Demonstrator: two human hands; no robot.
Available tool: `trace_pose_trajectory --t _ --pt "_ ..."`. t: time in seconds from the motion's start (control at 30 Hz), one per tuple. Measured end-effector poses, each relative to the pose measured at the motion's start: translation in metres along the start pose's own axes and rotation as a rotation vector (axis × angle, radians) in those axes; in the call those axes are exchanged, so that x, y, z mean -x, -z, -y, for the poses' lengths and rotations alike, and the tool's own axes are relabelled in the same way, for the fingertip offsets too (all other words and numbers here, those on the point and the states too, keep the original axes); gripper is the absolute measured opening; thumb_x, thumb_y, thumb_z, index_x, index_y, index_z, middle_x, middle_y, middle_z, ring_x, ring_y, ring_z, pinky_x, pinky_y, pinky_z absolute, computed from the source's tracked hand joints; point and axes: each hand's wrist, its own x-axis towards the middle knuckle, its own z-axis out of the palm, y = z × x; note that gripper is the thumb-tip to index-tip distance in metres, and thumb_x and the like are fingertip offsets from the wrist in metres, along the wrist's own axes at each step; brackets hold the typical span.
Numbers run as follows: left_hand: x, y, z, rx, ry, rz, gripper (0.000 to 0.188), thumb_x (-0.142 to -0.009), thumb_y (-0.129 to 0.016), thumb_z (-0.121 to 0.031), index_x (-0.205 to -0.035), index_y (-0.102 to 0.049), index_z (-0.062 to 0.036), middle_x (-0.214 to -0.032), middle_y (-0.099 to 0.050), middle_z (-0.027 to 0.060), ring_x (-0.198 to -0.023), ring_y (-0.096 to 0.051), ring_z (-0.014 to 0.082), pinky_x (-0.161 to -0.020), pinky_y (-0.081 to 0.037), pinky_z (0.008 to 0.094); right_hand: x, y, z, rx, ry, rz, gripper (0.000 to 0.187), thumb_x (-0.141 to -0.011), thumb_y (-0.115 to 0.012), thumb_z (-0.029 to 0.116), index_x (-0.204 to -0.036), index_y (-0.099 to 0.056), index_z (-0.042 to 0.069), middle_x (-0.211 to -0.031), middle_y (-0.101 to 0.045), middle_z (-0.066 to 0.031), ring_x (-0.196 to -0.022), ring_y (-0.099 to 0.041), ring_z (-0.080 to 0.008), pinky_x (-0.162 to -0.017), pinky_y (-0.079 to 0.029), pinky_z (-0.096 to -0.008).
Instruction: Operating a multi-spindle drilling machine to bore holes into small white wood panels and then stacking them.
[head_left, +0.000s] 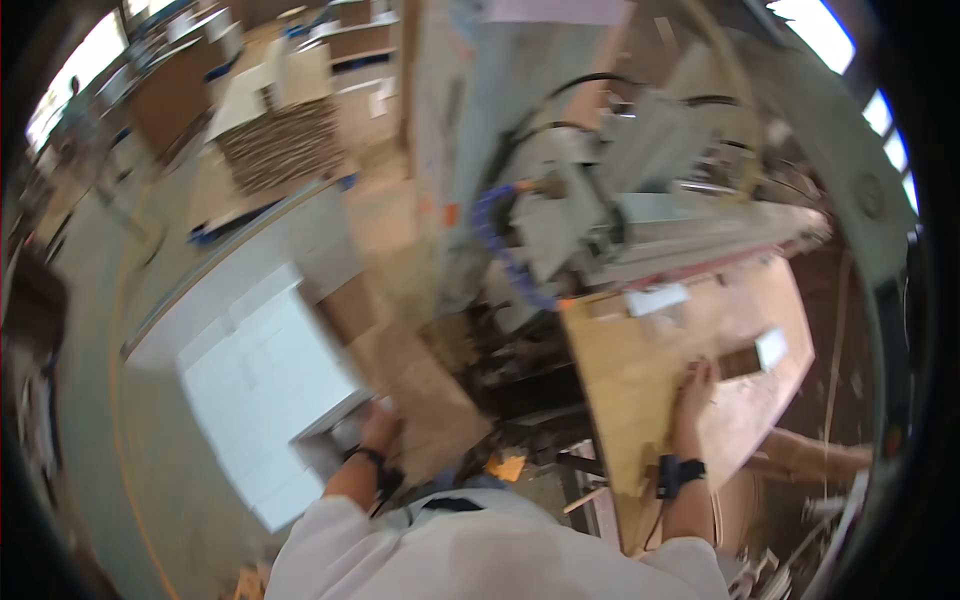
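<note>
On the left lies a stack of white flat cardboard pieces, with a folded edge or opening at its near right corner. My left hand is at that corner, its fingers smeared by motion, so whether it grips a piece is not clear. To the right, my right hand rests on a pale wooden board below a machine, fingers stretched forward. Beside its fingertips sits a dark rectangle with a small white piece at its edge. Another white piece lies farther back, under the machine.
A grey press-like machine with a coiled blue hose stands ahead. Brown cardboard lies between my arms. Farther off are a stack of brown sheets and a blurred person. A blurred limb-like shape shows beyond the board.
</note>
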Motion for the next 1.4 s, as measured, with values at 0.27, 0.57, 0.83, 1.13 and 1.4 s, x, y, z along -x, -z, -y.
trace_pose_trajectory --t 0.27,0.57,0.83,1.13,1.4 --pt "-0.012 0.115 -0.023 -0.212 -0.024 0.506 0.061 -0.078 -0.045 -0.045 -0.129 -0.039 -0.0110 -0.133 -0.034 0.0151 -0.104 -0.049 0.0322 -0.045 -0.047 0.0467 0.017 -0.007 0.042 0.134 -0.137 -0.114 0.023 -0.090 -0.046 0.026 -0.086 -0.057 0.006 -0.062 -0.051 0.0013 -0.045 -0.042 -0.0052 -0.037 -0.033 -0.0194" --pt "-0.001 0.086 -0.013 -0.400 -0.123 0.376 0.083 -0.075 -0.049 -0.049 -0.136 -0.018 -0.0017 -0.110 -0.053 0.0082 -0.092 -0.055 0.0268 -0.034 -0.044 0.0369 0.019 -0.016 0.057 -0.117 -0.259 -0.044 0.023 -0.090 -0.047 0.027 -0.090 -0.054 0.004 -0.064 -0.052 -0.0006 -0.039 -0.041 -0.0059 -0.032 -0.031 -0.0186" --pt "0.001 0.074 -0.001 -0.145 0.076 0.549 0.078 -0.078 -0.047 -0.043 -0.136 -0.019 -0.0002 -0.109 -0.056 0.0114 -0.093 -0.057 0.0206 -0.070 -0.045 0.0341 -0.047 0.059 0.081 0.207 -0.034 -0.544 0.050 -0.081 -0.060 0.036 -0.111 -0.043 -0.001 -0.070 -0.049 -0.0031 -0.062 -0.049 -0.0113 -0.053 -0.039 -0.0226" --pt "-0.041 0.232 -0.123 0.778 -0.131 -0.216 0.054 -0.079 -0.059 -0.021 -0.127 -0.039 -0.0071 -0.074 -0.059 0.0138 -0.068 -0.059 0.0301 -0.062 -0.046 0.0390 -0.069 0.122 0.071 -0.163 -0.318 -0.258 0.039 -0.082 -0.057 0.022 -0.112 -0.046 -0.001 -0.081 -0.055 -0.0038 -0.059 -0.051 -0.0102 -0.044 -0.038 -0.0216" --pt "-0.059 0.378 -0.225 1.110 -0.538 -0.648 0.039 -0.075 -0.063 -0.011 -0.112 -0.052 -0.0039 -0.067 -0.056 0.0074 -0.052 -0.054 0.0175 -0.049 -0.045 0.0288 0.025 0.085 0.106 -0.645 -0.324 0.206 0.032 -0.085 -0.053 0.012 -0.116 -0.046 0.010 -0.096 -0.057 -0.0022 -0.090 -0.053 -0.0124 -0.074 -0.044 -0.0291"
